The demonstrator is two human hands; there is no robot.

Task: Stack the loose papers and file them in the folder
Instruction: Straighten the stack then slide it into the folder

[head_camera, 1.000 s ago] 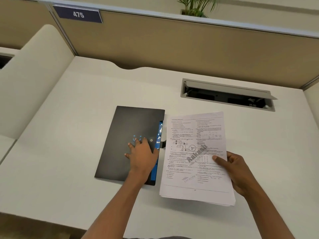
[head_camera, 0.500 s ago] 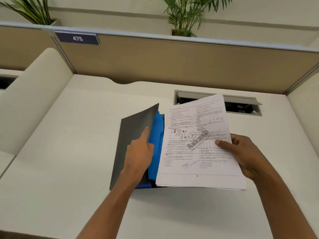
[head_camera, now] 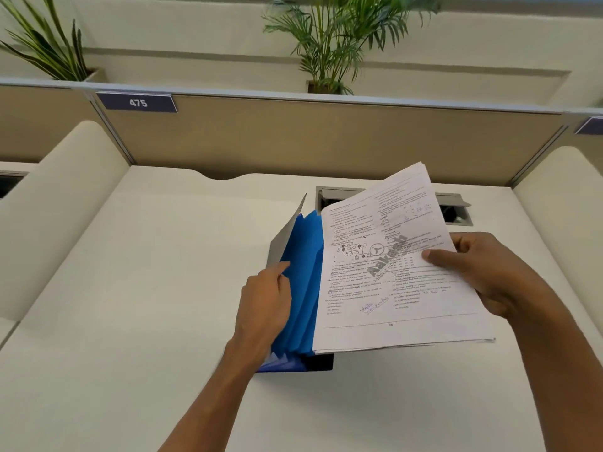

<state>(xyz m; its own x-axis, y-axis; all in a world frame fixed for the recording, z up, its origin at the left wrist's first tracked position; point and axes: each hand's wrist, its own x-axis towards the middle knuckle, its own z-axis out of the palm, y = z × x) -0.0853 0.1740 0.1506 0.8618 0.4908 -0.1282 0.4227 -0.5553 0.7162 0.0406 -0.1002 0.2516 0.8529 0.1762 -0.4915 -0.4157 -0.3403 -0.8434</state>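
A dark expanding folder (head_camera: 287, 236) with blue inner pockets (head_camera: 303, 288) lies on the white desk (head_camera: 130, 288), its cover lifted nearly upright. My left hand (head_camera: 266, 301) holds that cover open, fingers against its inner side above the blue pockets. My right hand (head_camera: 483, 272) grips a stack of printed papers (head_camera: 388, 272) by its right edge, thumb on top. The stack hovers tilted just right of the open folder and hides the folder's right part.
A grey cable hatch (head_camera: 456, 207) with its lid raised sits in the desk behind the papers. A tan partition (head_camera: 326, 141) with a "475" label (head_camera: 138, 102) closes off the back. Curved white dividers (head_camera: 58, 207) stand at both sides. Potted plants (head_camera: 329, 44) stand beyond the partition.
My left hand went from resting flat on the closed folder to lifting its cover upright, exposing the blue pockets. My right hand raised the paper stack off the desk. The view tilted up.
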